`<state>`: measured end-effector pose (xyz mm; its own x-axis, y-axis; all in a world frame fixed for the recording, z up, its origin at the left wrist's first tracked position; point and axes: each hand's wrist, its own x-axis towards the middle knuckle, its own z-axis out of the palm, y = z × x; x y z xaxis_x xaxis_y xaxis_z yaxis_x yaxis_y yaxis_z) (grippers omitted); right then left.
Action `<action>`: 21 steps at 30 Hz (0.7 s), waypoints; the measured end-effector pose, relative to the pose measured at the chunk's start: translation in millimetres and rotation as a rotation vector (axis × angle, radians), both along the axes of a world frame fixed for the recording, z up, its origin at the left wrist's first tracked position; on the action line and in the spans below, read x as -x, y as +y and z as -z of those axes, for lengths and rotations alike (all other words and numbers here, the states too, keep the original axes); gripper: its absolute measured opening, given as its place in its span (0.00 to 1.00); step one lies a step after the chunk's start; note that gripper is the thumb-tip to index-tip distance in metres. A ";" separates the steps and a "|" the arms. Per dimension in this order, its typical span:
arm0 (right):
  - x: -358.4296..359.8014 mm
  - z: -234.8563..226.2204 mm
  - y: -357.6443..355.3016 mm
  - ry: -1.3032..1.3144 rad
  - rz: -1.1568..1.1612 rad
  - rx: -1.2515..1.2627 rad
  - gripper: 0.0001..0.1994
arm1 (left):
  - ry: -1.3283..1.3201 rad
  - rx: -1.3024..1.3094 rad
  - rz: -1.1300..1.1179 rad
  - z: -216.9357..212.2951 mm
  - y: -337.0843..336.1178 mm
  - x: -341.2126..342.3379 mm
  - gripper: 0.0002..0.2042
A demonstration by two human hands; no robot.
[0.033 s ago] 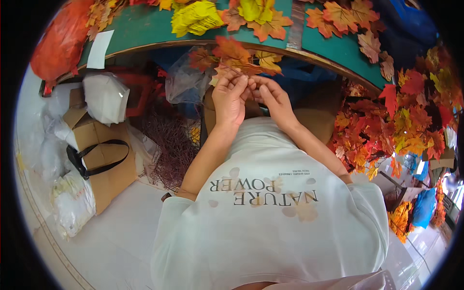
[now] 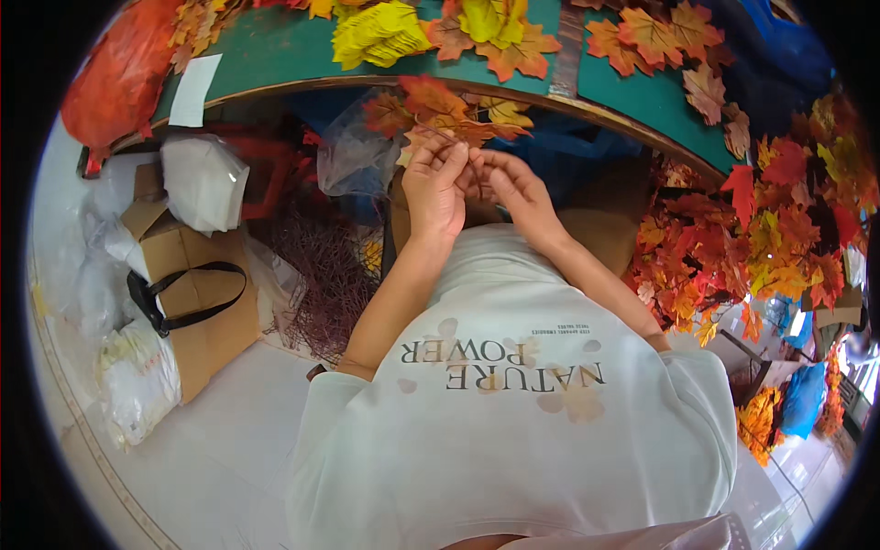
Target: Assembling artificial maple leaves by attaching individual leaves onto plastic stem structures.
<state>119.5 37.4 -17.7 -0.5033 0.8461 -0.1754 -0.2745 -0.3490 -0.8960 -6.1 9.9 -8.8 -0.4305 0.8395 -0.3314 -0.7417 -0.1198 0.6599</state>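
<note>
My left hand (image 2: 434, 192) is closed with thumb and fingertips pinched around the stem of an artificial maple leaf branch (image 2: 438, 103). Its orange, red and yellow leaves spread out beyond my fingers, just below the table's edge. My right hand (image 2: 519, 191) is close beside it, fingers curled and tips pinched at the lower end of the same thin brown stem. The exact contact of the right fingertips is partly hidden by the fingers themselves.
A green table (image 2: 275, 57) curves across the far side, bearing a yellow leaf stack (image 2: 378, 35) and loose orange leaves (image 2: 519, 51). Brown stems (image 2: 321, 275) are heaped at left beside a cardboard box (image 2: 206, 316). A mass of autumn foliage (image 2: 697, 243) hangs at right.
The view has shifted very slightly. My right fingers have moved a little at the stem; both hands otherwise keep their place with the leaf branch.
</note>
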 end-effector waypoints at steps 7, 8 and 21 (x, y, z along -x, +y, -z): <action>10.0 -2.3 5.9 -0.011 -0.074 0.054 0.07 | 0.025 -0.005 -0.007 -5.5 -1.0 15.1 0.10; 11.6 -2.9 7.5 -0.012 -0.072 0.048 0.07 | 0.024 -0.012 -0.005 -5.1 -4.4 15.3 0.10; 5.0 -55.1 30.9 -0.455 -0.154 -0.790 0.13 | -0.122 -0.024 0.249 -17.0 -12.2 6.5 0.05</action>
<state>114.5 68.4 37.4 -0.6445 0.7334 0.2162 0.1606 0.4063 -0.8995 -12.5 -2.2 8.2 -0.1678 0.9229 -0.3467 -0.8240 0.0618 0.5632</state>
